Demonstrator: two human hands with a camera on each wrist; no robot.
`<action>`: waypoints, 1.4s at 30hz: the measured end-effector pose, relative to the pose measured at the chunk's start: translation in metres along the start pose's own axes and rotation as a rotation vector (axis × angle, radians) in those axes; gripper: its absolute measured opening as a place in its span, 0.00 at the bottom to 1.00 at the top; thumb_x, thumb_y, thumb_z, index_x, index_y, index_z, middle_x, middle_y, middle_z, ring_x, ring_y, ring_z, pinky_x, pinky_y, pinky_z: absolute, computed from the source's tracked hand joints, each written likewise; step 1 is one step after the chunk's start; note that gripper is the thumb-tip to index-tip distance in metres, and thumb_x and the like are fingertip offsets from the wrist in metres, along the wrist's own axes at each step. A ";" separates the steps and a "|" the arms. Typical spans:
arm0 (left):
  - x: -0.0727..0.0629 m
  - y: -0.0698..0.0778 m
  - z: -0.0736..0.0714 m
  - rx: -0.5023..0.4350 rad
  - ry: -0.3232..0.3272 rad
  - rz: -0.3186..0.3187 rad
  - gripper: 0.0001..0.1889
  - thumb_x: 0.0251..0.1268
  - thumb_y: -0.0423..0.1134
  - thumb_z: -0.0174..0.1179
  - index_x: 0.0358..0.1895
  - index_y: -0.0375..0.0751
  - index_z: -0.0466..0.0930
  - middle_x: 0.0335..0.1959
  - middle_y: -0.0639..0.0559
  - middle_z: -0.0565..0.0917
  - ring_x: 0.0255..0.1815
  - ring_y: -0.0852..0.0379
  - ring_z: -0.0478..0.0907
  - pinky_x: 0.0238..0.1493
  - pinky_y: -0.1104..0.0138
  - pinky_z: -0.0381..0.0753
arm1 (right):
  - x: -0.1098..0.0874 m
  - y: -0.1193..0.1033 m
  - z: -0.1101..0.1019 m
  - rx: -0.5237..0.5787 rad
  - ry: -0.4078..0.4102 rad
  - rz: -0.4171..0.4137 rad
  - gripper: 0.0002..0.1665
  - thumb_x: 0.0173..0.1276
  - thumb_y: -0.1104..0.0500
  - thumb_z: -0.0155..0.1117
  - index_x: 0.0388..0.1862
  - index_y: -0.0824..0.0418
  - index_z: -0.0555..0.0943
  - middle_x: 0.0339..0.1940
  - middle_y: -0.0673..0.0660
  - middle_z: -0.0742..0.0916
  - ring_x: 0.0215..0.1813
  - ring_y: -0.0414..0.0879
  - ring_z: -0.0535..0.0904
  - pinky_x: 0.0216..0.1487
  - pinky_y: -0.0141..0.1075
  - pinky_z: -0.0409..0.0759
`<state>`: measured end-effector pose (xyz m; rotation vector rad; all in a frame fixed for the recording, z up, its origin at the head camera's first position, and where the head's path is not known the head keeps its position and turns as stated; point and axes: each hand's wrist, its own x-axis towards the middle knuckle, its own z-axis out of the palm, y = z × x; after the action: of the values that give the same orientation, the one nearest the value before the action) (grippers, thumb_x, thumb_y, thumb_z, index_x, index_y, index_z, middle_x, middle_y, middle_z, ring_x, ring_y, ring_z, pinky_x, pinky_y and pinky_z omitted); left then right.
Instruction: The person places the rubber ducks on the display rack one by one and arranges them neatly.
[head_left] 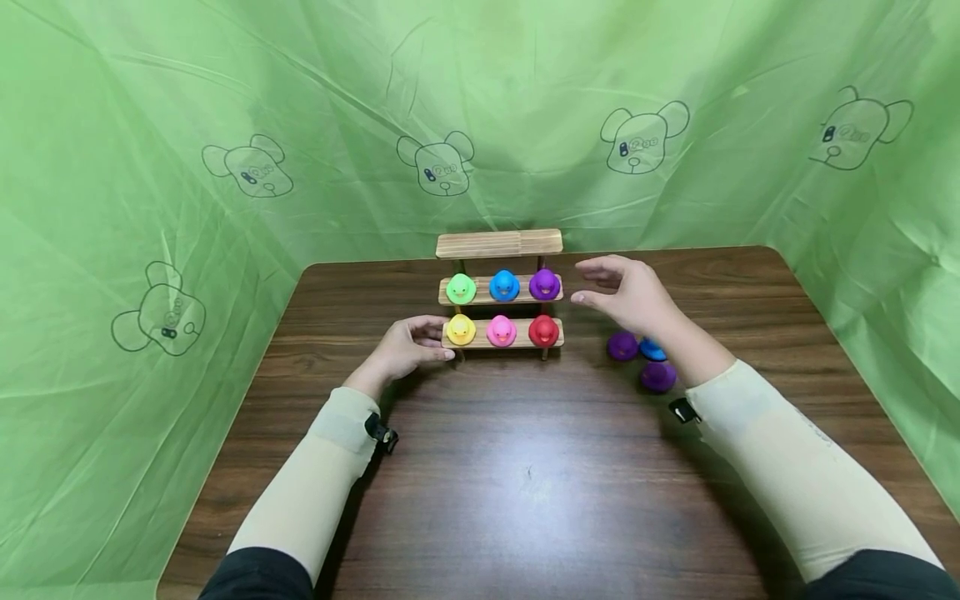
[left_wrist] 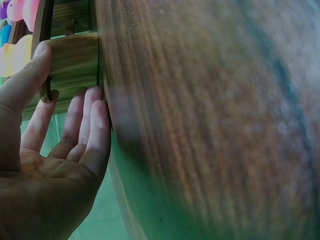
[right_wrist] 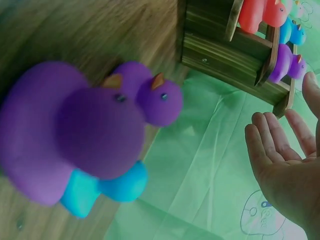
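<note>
A three-tier wooden stand (head_left: 498,243) stands at the back of the table. Along its middle tier sit a green duck (head_left: 461,288), a blue duck (head_left: 504,285) and a purple duck (head_left: 544,284). The lowest tier carries a yellow duck (head_left: 461,330), a pink duck (head_left: 501,331) and a red duck (head_left: 543,331). My left hand (head_left: 405,347) holds the left end of the lowest tier, thumb at its front edge and fingers round the side. Just right of the middle tier, my right hand (head_left: 633,293) hovers with fingers and thumb apart, holding nothing.
On the table below my right hand lie two purple ducks (right_wrist: 95,132) (head_left: 622,346) and a blue duck (head_left: 652,349), close together and partly covered by the right wrist. Nothing stands on the top tier. A green cloth (head_left: 525,108) with mouse drawings hangs behind the table.
</note>
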<state>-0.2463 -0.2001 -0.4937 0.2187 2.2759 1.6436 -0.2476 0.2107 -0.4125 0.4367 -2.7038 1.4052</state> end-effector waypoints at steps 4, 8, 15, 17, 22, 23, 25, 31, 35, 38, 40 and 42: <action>-0.001 0.000 0.001 -0.008 0.002 0.002 0.33 0.56 0.29 0.80 0.68 0.36 0.79 0.58 0.36 0.84 0.56 0.42 0.83 0.49 0.70 0.84 | -0.007 0.008 -0.006 -0.034 0.005 0.021 0.32 0.64 0.50 0.82 0.64 0.58 0.84 0.61 0.61 0.87 0.64 0.59 0.82 0.66 0.53 0.77; -0.001 0.000 0.001 0.002 0.006 0.005 0.32 0.56 0.29 0.80 0.66 0.36 0.81 0.57 0.37 0.85 0.55 0.44 0.84 0.48 0.69 0.85 | -0.016 0.018 -0.011 -0.047 0.004 0.031 0.31 0.64 0.49 0.82 0.63 0.57 0.84 0.61 0.62 0.87 0.64 0.59 0.82 0.66 0.55 0.76; -0.004 0.002 0.002 0.015 0.012 0.012 0.31 0.56 0.29 0.80 0.65 0.37 0.81 0.55 0.38 0.85 0.53 0.45 0.84 0.48 0.68 0.85 | -0.033 0.037 -0.016 -0.052 -0.022 0.083 0.32 0.64 0.48 0.81 0.64 0.58 0.84 0.62 0.64 0.86 0.66 0.60 0.80 0.68 0.56 0.74; -0.004 0.003 0.002 0.017 0.015 0.013 0.31 0.56 0.29 0.80 0.65 0.37 0.81 0.55 0.38 0.85 0.53 0.45 0.84 0.48 0.68 0.85 | -0.037 0.041 -0.017 -0.056 -0.040 0.101 0.32 0.65 0.48 0.81 0.65 0.58 0.83 0.63 0.64 0.86 0.67 0.60 0.79 0.69 0.57 0.73; -0.004 0.002 0.002 0.019 0.015 0.006 0.32 0.56 0.30 0.80 0.66 0.37 0.81 0.56 0.37 0.84 0.55 0.43 0.84 0.48 0.69 0.85 | -0.045 0.053 -0.018 -0.086 -0.087 0.122 0.35 0.66 0.46 0.80 0.67 0.59 0.81 0.64 0.66 0.84 0.68 0.64 0.78 0.70 0.60 0.71; -0.004 0.002 0.002 0.017 0.013 0.004 0.32 0.56 0.30 0.80 0.66 0.37 0.81 0.57 0.37 0.84 0.55 0.43 0.83 0.49 0.69 0.85 | -0.046 0.056 -0.018 -0.093 -0.093 0.123 0.35 0.66 0.46 0.80 0.67 0.60 0.81 0.64 0.67 0.84 0.68 0.65 0.78 0.70 0.61 0.71; -0.005 0.002 0.002 0.010 0.011 0.000 0.33 0.56 0.29 0.80 0.67 0.37 0.80 0.58 0.36 0.84 0.56 0.42 0.83 0.49 0.69 0.85 | -0.049 0.060 -0.019 -0.104 -0.110 0.122 0.36 0.66 0.46 0.80 0.67 0.61 0.81 0.64 0.68 0.84 0.68 0.66 0.77 0.71 0.62 0.70; -0.005 0.001 0.002 0.011 0.015 0.011 0.33 0.56 0.28 0.80 0.67 0.36 0.80 0.56 0.37 0.85 0.54 0.45 0.84 0.48 0.68 0.85 | -0.055 0.070 -0.021 -0.185 -0.198 0.114 0.35 0.65 0.49 0.81 0.66 0.62 0.81 0.64 0.65 0.85 0.69 0.66 0.76 0.71 0.63 0.67; -0.005 -0.001 0.004 0.024 0.016 0.021 0.32 0.56 0.29 0.80 0.66 0.37 0.81 0.56 0.37 0.85 0.54 0.44 0.84 0.48 0.69 0.85 | -0.058 0.076 -0.021 -0.237 -0.228 0.105 0.34 0.64 0.49 0.82 0.64 0.60 0.83 0.61 0.64 0.86 0.68 0.66 0.76 0.70 0.64 0.68; -0.005 -0.001 0.004 0.030 0.016 0.015 0.33 0.56 0.30 0.80 0.66 0.37 0.81 0.56 0.36 0.84 0.55 0.42 0.83 0.48 0.69 0.84 | -0.059 0.079 -0.020 -0.246 -0.235 0.107 0.33 0.63 0.48 0.82 0.63 0.59 0.84 0.60 0.65 0.87 0.67 0.66 0.77 0.68 0.63 0.70; -0.005 -0.001 0.005 0.037 0.018 0.015 0.32 0.56 0.30 0.80 0.66 0.38 0.81 0.56 0.36 0.84 0.55 0.42 0.83 0.48 0.70 0.84 | -0.059 0.080 -0.019 -0.248 -0.235 0.111 0.32 0.62 0.48 0.83 0.62 0.58 0.85 0.60 0.65 0.87 0.66 0.65 0.78 0.68 0.63 0.71; -0.005 -0.002 0.005 0.047 0.022 0.021 0.32 0.56 0.30 0.80 0.66 0.38 0.81 0.56 0.37 0.85 0.54 0.43 0.84 0.48 0.69 0.84 | -0.059 0.081 -0.018 -0.248 -0.234 0.117 0.31 0.62 0.47 0.83 0.60 0.57 0.86 0.58 0.65 0.87 0.64 0.65 0.79 0.66 0.63 0.73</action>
<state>-0.2395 -0.1979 -0.4958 0.2376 2.3378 1.6118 -0.2149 0.2827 -0.4768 0.4557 -3.0864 1.0797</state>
